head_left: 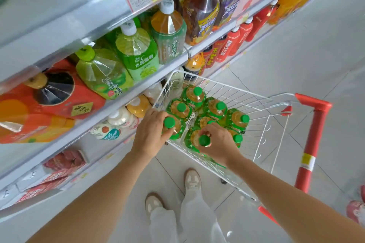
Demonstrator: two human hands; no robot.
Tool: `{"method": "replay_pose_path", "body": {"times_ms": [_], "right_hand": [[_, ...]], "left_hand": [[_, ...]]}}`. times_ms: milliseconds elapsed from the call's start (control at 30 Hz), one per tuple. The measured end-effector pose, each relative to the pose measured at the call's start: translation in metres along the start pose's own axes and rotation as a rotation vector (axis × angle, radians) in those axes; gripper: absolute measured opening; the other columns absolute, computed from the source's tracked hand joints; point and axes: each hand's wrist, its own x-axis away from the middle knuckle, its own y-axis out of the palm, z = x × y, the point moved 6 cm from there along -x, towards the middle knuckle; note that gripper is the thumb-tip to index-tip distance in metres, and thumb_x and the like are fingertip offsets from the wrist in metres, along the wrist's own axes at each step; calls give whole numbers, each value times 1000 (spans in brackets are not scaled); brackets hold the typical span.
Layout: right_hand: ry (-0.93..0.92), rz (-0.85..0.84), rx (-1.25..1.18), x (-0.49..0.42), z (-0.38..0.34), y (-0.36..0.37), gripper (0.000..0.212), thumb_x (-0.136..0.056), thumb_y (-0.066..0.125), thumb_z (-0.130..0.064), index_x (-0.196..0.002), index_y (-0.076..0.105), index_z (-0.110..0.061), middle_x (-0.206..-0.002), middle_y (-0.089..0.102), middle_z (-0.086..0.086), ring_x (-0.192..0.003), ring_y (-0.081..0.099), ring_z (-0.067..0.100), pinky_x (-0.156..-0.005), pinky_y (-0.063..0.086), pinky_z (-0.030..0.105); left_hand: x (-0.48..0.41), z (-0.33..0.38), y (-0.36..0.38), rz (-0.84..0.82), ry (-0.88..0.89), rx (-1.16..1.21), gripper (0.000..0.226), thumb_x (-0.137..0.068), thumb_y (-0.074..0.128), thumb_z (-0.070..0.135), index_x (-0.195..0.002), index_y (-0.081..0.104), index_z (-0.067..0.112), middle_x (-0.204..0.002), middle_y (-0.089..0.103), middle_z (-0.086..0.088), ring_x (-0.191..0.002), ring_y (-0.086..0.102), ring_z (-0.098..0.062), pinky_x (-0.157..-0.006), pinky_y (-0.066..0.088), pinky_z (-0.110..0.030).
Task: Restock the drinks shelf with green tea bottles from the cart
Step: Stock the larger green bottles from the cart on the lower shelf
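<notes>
Down in the white wire cart [256,99], just beside the drinks shelf [122,95], green tea bottles [216,109] stand upright in a close cluster. The left hand [152,131] curls its fingers [158,114] round the neck of the shelf-side bottle [178,127]. The right hand [220,144] grips the near bottle [192,138], fingers gathered round its neck under the green cap.

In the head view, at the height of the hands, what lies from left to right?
white shelf bottle → left hand → green tea bottle it grips → second gripped green tea bottle → right hand → red cart handle
</notes>
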Motion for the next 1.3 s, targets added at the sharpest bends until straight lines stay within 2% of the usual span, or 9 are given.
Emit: {"method": "replay_pose_path", "body": {"times_ms": [167, 267, 367, 433, 567, 667, 800, 967, 1300], "right_hand": [[-73, 86, -60, 13, -29, -41, 29, -68, 79, -16, -94, 66, -15, -90, 57, -8, -77, 52, 6, -67, 36, 4], [-127, 87, -62, 23, -48, -63, 31, -68, 79, -16, -97, 67, -17, -92, 59, -7, -81, 54, 7, -68, 36, 4], [-160, 103, -68, 35, -69, -79, 34, -68, 79, -17, -100, 67, -20, -91, 59, -8, -81, 55, 7, -71, 39, 11], [-186, 147, -66, 43, -84, -89, 32, -67, 80, -17, -98, 70, -20, -88, 58, -9, -77, 54, 8, -70, 42, 19], [-293, 204, -11, 64, -120, -96, 31, -67, 82, -15, -96, 70, -14, -86, 56, -5, -76, 54, 15, -68, 41, 14], [-475, 177, 46, 88, -162, -79, 29, -71, 78, -13, -97, 68, -7, -88, 55, 0, -82, 55, 21, -74, 47, 24], [-599, 139, 72, 120, -212, -36, 31, -77, 67, -30, -98, 65, -7, -92, 55, 2, -83, 46, 9, -77, 33, 5], [-675, 121, 53, 148, -278, 33, 31, -80, 63, -23, -103, 61, -2, -97, 56, 9, -90, 54, 25, -80, 42, 31], [-858, 199, -59, 141, -403, 122, 29, -82, 67, -9, -107, 57, 1, -103, 50, 15, -92, 42, 14, -80, 31, 11]], "left_hand": [[9, 19, -49, 60, 87, -85, 33, -76, 70, 37, -92, 62, 9, -93, 70, -11, -110, 58, -33, -93, 43, -61], [19, 28, -77, 97, 52, -57, 35, -83, 60, 38, -98, 61, 6, -108, 64, -16, -115, 56, -35, -97, 45, -56], [31, 33, -106, 157, 3, 33, 35, -86, 68, 29, -106, 59, 3, -122, 49, -14, -99, 61, -26, -82, 56, -41], [43, 32, -120, 177, -9, 46, 41, -88, 64, 30, -115, 56, 0, -126, 52, -16, -103, 63, -29, -82, 57, -42], [84, 26, -146, 229, -31, 81, 50, -93, 44, 40, -124, 51, 1, -116, 64, -16, -103, 64, -33, -82, 55, -43], [123, 16, -169, 306, -29, 58, 49, -94, 39, 44, -116, 55, 3, -103, 65, -13, -91, 65, -31, -73, 52, -36], [192, -26, -200, 376, -191, 18, 48, -93, 40, 47, -116, 56, 8, -103, 64, -9, -93, 61, -30, -69, 49, -40], [288, -90, -239, 485, -405, 1, 40, -93, 43, 45, -108, 57, 10, -98, 63, -7, -91, 60, -31, -68, 47, -40], [378, -189, -279, 783, -612, 7, 45, -94, 39, 47, -107, 56, 7, -97, 61, -9, -87, 59, -27, -66, 41, -29]]}}
